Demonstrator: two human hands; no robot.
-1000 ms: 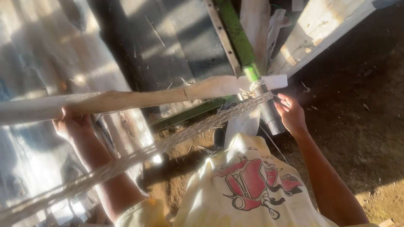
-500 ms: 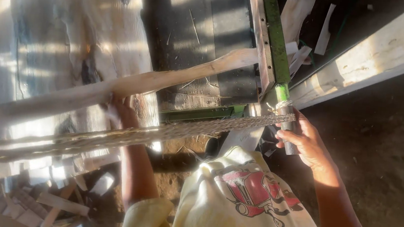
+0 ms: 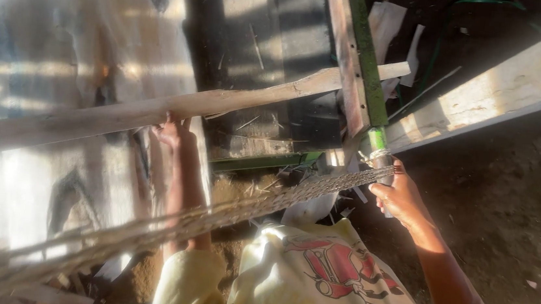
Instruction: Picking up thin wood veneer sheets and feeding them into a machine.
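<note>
A long band of pale, twisted fibre strands (image 3: pixel 226 213) is stretching slantwise across the view, from the lower left corner up to a green-painted metal post (image 3: pixel 364 69) near the middle right, where its end is wound around the post's pale lower tip. The right hand (image 3: pixel 403 199) is pressing against that end of the band just below the winding, its fingers (image 3: pixel 381 193) curling around the strands in a close grip. Above the band, a long pale wooden pole (image 3: pixel 176 108) is running nearly parallel to it, crossing in front of the green post. The left hand (image 3: pixel 171 131) is reaching up and touching the pole's underside; whether its grip is closing around the pole cannot be told, as the fingers are hidden behind the wood. Below both arms, a pale yellow shirt with a red printed picture (image 3: pixel 331 275) is filling the bottom of the view. A broad pale wooden plank (image 3: pixel 497 90) is slanting across the upper right, over dark bare earth (image 3: pixel 513 212).
</note>
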